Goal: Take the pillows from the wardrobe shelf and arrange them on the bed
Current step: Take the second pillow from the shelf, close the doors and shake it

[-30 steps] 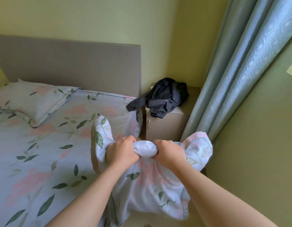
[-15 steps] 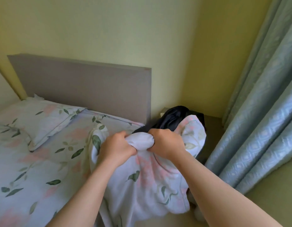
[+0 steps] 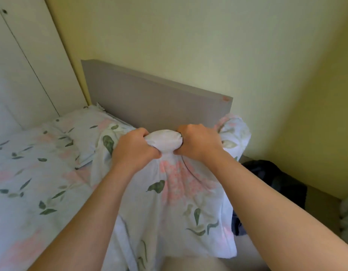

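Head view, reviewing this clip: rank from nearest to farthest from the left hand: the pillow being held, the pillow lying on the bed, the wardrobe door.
1. Held pillow: gripped by the left hand, beside the right hand.
2. Pillow on the bed: to the left, against the headboard.
3. Wardrobe door: far left, beyond the bed.

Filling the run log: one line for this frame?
left hand: gripping pillow | right hand: gripping pillow | pillow: held up beside bed | second pillow: at headboard

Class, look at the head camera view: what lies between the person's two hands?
Between the left hand and right hand bulges a bunched white part of the held pillow, both hands gripping it, seen in the head view.
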### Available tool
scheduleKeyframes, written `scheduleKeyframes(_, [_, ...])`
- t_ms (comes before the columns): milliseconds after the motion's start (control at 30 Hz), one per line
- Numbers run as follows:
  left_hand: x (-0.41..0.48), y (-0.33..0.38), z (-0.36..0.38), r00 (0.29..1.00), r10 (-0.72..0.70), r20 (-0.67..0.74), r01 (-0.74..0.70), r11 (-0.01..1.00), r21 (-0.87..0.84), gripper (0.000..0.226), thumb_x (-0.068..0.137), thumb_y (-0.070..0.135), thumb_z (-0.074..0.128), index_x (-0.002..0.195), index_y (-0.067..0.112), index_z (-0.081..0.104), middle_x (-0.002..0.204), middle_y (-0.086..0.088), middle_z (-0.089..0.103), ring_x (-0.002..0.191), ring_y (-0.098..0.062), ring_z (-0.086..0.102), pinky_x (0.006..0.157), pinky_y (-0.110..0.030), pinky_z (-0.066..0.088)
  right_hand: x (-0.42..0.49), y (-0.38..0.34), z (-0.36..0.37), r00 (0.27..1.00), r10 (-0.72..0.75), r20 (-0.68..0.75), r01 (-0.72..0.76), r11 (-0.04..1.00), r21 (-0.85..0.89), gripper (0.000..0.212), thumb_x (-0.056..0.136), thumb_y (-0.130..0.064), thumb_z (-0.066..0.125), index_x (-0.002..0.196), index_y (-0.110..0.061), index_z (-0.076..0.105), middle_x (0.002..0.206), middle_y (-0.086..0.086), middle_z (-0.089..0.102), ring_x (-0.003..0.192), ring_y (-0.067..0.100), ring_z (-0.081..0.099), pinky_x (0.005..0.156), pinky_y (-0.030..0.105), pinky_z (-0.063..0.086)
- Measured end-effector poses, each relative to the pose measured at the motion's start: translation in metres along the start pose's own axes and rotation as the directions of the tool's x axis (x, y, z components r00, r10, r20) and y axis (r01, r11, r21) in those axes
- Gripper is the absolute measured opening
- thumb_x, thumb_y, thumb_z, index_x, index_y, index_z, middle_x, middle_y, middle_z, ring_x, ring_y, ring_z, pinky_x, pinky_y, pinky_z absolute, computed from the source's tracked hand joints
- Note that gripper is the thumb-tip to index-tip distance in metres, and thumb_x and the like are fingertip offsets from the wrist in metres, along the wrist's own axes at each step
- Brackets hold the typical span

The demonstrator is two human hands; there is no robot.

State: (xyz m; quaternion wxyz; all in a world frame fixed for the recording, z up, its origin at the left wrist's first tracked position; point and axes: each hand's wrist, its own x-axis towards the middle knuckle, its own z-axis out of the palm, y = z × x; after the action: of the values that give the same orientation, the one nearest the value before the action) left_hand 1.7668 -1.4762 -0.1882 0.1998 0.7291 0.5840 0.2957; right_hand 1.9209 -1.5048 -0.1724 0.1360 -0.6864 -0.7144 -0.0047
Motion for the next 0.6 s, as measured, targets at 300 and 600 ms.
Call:
scheduleKeyframes(300, [0.086, -0.072, -0.014, 0.999, -0.054, -0.004, 0.054, 0.998, -0.023, 0.033, 0.060, 0.018, 0.080, 0.076, 0.017, 0.051, 0.078, -0.007, 0.057, 0.072, -0.026, 0.050, 0.058, -0.028, 0.037, 0.109, -0.035, 0.045, 0.991, -0.126, 0.044, 0.127, 0.992, -0.022, 0.027, 0.079, -0.033, 0.064, 0.102, -0.019, 0.059, 0.107, 0.006, 0.067, 0.099, 0.031, 0.061, 0.067, 0.032, 0.035])
scheduleKeyframes(600, [0.140, -0.171, 0.050, 0.964, 0.060, -0.258, 0.087, 0.848, 0.523, 0.060, 0.072, 0.026, 0.072, 0.128, 0.020, 0.052, 0.121, -0.014, 0.058, 0.112, -0.037, 0.054, 0.093, -0.051, 0.040, 0.181, -0.043, 0.175, 0.913, -0.117, -0.390, 0.113, 0.993, -0.035, 0.029, 0.067, -0.012, 0.062, 0.093, -0.020, 0.071, 0.087, 0.001, 0.074, 0.080, 0.028, 0.068, 0.081, 0.035, 0.033])
